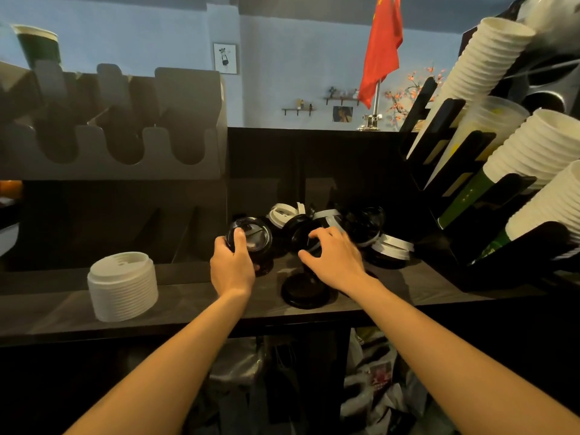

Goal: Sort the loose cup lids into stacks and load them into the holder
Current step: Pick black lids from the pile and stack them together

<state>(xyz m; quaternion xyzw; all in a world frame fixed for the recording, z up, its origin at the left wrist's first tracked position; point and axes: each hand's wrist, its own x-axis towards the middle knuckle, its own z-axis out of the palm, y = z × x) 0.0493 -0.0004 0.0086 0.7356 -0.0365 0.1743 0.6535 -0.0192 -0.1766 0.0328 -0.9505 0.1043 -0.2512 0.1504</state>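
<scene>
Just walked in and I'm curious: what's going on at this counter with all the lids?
A person is sorting cup lids on a counter. The left hand grips a black stack; the right hand pinches a black lid in the mixed pile. A white stack stands at the left. The holder looks unloaded so far.

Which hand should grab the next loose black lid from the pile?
Right. The right hand is on the loose pile; the left hand is busy gripping the black lid stack.
</scene>
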